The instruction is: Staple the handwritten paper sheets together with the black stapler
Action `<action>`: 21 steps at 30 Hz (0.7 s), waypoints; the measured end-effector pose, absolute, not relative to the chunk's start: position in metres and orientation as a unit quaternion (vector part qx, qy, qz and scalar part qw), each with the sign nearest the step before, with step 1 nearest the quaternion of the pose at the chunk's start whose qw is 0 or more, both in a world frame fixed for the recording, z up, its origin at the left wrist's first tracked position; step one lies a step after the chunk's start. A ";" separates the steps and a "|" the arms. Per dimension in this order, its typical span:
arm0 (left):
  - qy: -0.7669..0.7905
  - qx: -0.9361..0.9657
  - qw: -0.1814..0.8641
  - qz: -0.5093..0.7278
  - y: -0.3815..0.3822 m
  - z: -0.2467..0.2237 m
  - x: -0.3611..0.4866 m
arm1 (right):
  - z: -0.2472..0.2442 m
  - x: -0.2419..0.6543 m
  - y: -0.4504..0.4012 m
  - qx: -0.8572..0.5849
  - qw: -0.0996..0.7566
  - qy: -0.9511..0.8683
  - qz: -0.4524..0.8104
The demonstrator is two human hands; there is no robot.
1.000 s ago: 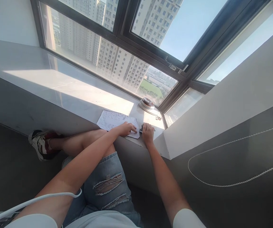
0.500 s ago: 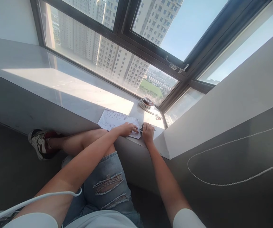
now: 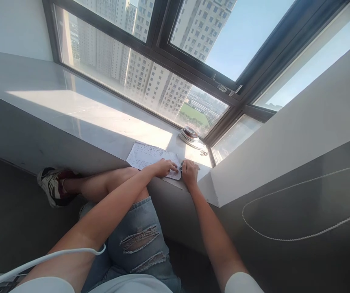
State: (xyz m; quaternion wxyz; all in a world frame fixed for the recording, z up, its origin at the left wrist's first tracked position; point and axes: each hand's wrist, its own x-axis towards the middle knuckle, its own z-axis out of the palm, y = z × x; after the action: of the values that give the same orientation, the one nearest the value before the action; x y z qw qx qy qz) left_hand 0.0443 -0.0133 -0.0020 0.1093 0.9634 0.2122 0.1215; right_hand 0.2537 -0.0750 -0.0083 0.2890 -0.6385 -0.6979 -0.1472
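Note:
A white sheet of paper (image 3: 146, 156) with handwriting lies on the pale window ledge, partly over its front edge. My left hand (image 3: 163, 167) rests on the right part of the paper, its fingers reaching toward the right edge and holding nothing. Just beyond that edge, my right hand (image 3: 190, 171) is closed around a small dark, elongated object (image 3: 198, 167). Only its ends show on either side of the fist, so its kind stays hidden. The two hands are close together but apart.
Behind my right hand, a round, stacked white-and-dark object (image 3: 189, 134) sits in the ledge corner, with small keys or a chain (image 3: 204, 153) beside it. Dark window frames (image 3: 193, 93) rise behind the ledge (image 3: 101, 118). A beaded cord (image 3: 272, 237) hangs at right. A white cable (image 3: 40, 260) crosses my left arm.
The view has shifted slightly. My right hand has turned a little around the dark object, less of which shows at its left end. My left hand stays on the paper.

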 end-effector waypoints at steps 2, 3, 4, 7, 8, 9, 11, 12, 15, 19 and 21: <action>0.213 0.963 0.107 0.122 -0.012 -0.004 0.045 | -0.008 0.253 -0.075 -0.640 0.281 -0.699 -0.151; 0.212 0.964 0.107 0.123 -0.011 -0.005 0.045 | -0.008 0.253 -0.075 -0.640 0.277 -0.700 -0.153; 0.211 0.964 0.108 0.124 -0.011 -0.005 0.045 | -0.008 0.253 -0.076 -0.641 0.273 -0.700 -0.155; 0.210 0.963 0.114 0.128 -0.010 -0.006 0.045 | -0.008 0.252 -0.075 -0.643 0.262 -0.702 -0.160; 0.210 0.962 0.115 0.129 -0.011 -0.006 0.045 | -0.009 0.252 -0.075 -0.643 0.258 -0.703 -0.162; 0.209 0.962 0.116 0.128 -0.011 -0.006 0.045 | -0.009 0.252 -0.075 -0.643 0.254 -0.704 -0.163; 0.208 0.963 0.115 0.129 -0.012 -0.005 0.045 | -0.009 0.252 -0.074 -0.642 0.246 -0.708 -0.164; 0.208 0.963 0.114 0.129 -0.012 -0.005 0.045 | -0.009 0.252 -0.074 -0.641 0.242 -0.709 -0.165; 0.209 0.963 0.111 0.127 -0.011 -0.005 0.045 | -0.009 0.252 -0.074 -0.643 0.230 -0.712 -0.164; 0.202 0.964 0.122 0.126 -0.007 -0.009 0.047 | -0.010 0.252 -0.077 -0.646 0.215 -0.715 -0.161; 0.202 0.962 0.130 0.129 -0.006 -0.010 0.047 | -0.010 0.251 -0.078 -0.647 0.207 -0.716 -0.159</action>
State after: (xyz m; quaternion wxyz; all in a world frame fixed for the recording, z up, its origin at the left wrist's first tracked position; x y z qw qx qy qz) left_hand 0.0474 -0.0057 -0.0102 0.1296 0.9622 0.2019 0.1286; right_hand 0.2511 -0.0782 -0.0098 0.2075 -0.6472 -0.7161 -0.1590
